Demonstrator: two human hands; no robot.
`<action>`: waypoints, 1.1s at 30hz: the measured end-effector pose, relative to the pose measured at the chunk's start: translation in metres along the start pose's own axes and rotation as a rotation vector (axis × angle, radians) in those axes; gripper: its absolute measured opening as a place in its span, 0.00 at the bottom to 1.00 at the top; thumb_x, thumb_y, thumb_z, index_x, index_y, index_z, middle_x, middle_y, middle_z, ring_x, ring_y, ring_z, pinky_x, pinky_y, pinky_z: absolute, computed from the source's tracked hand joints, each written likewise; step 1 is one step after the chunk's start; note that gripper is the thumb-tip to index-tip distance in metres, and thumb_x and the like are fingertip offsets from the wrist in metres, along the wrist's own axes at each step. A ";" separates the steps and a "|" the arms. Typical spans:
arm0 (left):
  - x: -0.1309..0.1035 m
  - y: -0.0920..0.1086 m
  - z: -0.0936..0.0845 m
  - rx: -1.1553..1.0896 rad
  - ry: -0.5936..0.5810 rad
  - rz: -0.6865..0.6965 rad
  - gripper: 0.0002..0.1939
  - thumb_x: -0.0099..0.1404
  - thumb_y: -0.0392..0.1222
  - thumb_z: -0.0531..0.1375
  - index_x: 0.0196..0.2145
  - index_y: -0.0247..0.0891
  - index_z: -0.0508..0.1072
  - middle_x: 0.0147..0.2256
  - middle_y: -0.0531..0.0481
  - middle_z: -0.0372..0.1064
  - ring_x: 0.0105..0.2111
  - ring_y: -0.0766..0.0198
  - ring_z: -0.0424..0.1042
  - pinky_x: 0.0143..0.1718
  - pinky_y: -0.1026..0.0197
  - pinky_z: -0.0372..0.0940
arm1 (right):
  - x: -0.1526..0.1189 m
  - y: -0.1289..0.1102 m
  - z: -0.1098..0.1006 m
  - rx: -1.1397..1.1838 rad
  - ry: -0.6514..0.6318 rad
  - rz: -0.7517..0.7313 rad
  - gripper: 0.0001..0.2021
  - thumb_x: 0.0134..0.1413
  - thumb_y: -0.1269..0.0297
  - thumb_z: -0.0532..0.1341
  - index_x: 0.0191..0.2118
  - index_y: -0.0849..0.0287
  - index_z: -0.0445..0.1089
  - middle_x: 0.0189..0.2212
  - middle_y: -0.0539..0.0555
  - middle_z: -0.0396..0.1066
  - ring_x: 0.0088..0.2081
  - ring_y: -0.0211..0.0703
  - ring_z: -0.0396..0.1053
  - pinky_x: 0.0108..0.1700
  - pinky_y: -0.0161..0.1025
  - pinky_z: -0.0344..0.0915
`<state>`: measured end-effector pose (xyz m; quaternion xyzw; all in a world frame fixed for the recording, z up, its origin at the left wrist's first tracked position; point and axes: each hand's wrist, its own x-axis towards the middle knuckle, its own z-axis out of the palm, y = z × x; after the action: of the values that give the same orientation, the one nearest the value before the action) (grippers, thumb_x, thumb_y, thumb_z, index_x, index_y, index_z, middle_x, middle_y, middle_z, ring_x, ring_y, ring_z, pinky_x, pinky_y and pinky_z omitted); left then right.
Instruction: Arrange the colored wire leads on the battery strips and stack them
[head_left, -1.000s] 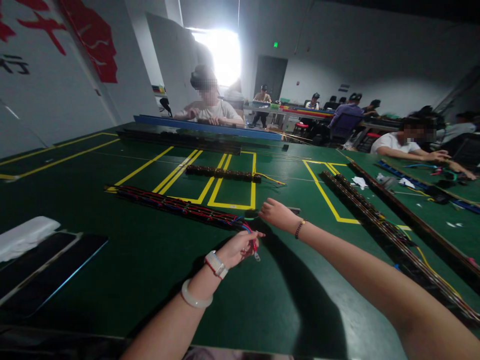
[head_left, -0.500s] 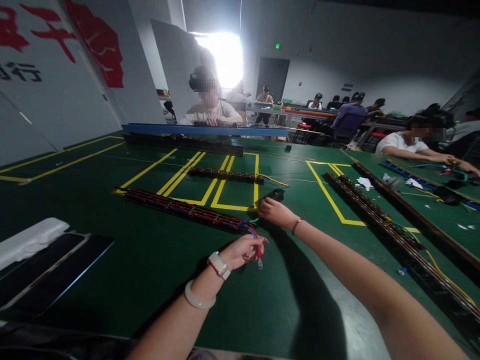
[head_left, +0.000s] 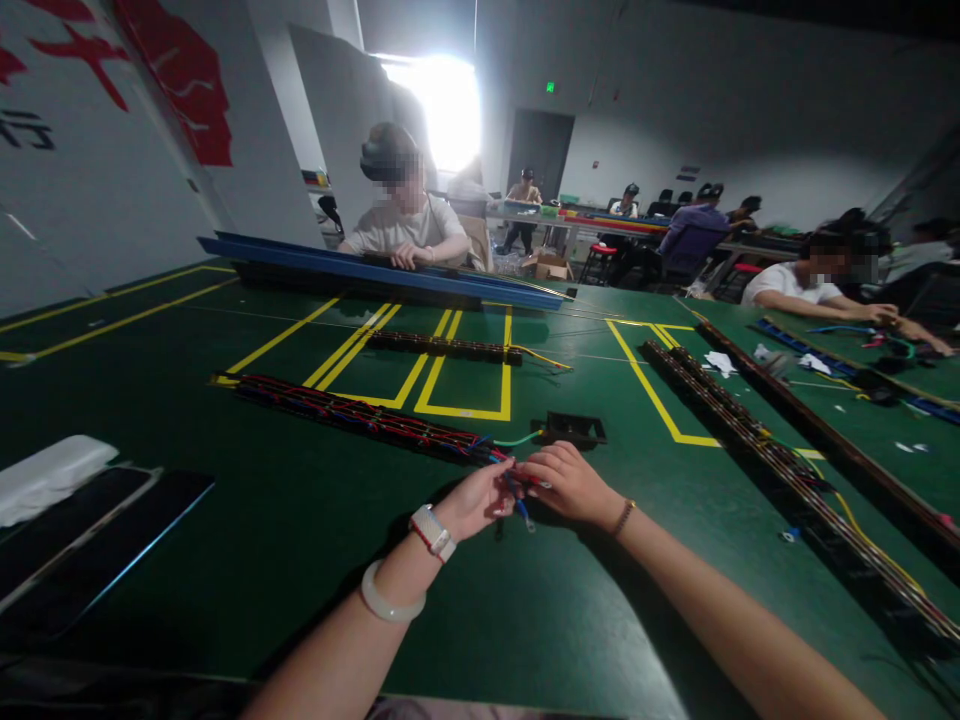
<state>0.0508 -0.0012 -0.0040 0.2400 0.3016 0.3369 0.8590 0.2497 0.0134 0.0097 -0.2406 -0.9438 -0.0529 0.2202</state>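
On a green surface (head_left: 315, 560) crossed with yellow tape (head_left: 465, 411), my two hands meet over the near end of a long black bar (head_left: 352, 413) laced with red and blue wiring. My left hand (head_left: 474, 500), a pale-banded watch (head_left: 433, 533) and a white bangle (head_left: 388, 597) on its arm, has thumb and fingers closed in a pinch on the loose wires at that end; a blue lead (head_left: 522, 507) hangs below the fingertips, tipped with a metal lug. My right hand (head_left: 570, 484), a dark bracelet (head_left: 625, 516) at the wrist, curls its fingers shut around a red lead (head_left: 537, 482), whose end pokes out beneath them. Just beyond my right hand lies a black rectangular housing (head_left: 576, 430), joined to the bar by a green wire (head_left: 517, 442). A shorter bar (head_left: 446, 347) with a yellow wire lies farther off, across the tape. To my left sit a dark, glossy panel (head_left: 139, 545) and a white bundle (head_left: 56, 475). Across the surface, a co-worker (head_left: 412, 225) in a pale shirt sits behind a long blue channel (head_left: 375, 272).
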 end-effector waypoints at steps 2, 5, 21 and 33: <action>-0.001 0.000 0.000 -0.006 0.004 -0.002 0.12 0.67 0.44 0.51 0.31 0.34 0.67 0.23 0.51 0.64 0.17 0.73 0.58 0.17 0.70 0.49 | 0.008 -0.003 -0.001 0.051 0.014 0.055 0.14 0.63 0.59 0.50 0.47 0.58 0.68 0.38 0.56 0.71 0.40 0.42 0.63 0.47 0.42 0.55; -0.003 0.000 0.000 0.079 -0.006 0.023 0.13 0.67 0.45 0.51 0.33 0.32 0.68 0.25 0.48 0.67 0.18 0.73 0.61 0.18 0.69 0.51 | 0.031 -0.004 -0.007 0.086 0.006 0.237 0.17 0.65 0.60 0.45 0.37 0.60 0.69 0.33 0.56 0.71 0.37 0.42 0.63 0.44 0.41 0.55; -0.010 0.000 0.002 0.257 0.063 0.044 0.12 0.58 0.45 0.60 0.32 0.32 0.70 0.28 0.47 0.70 0.21 0.72 0.63 0.22 0.67 0.52 | 0.128 -0.025 -0.007 -0.061 -0.271 0.513 0.20 0.66 0.56 0.42 0.39 0.62 0.66 0.30 0.58 0.72 0.33 0.42 0.69 0.36 0.36 0.56; -0.021 0.011 0.002 0.741 0.156 0.029 0.20 0.60 0.56 0.55 0.31 0.33 0.68 0.17 0.54 0.65 0.11 0.76 0.51 0.15 0.69 0.41 | 0.000 -0.025 0.011 0.523 0.105 0.842 0.19 0.63 0.52 0.44 0.38 0.57 0.66 0.29 0.50 0.69 0.31 0.40 0.66 0.36 0.34 0.60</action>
<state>0.0353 -0.0096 0.0120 0.5122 0.4643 0.2341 0.6835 0.2333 -0.0065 -0.0005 -0.5346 -0.7340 0.2672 0.3226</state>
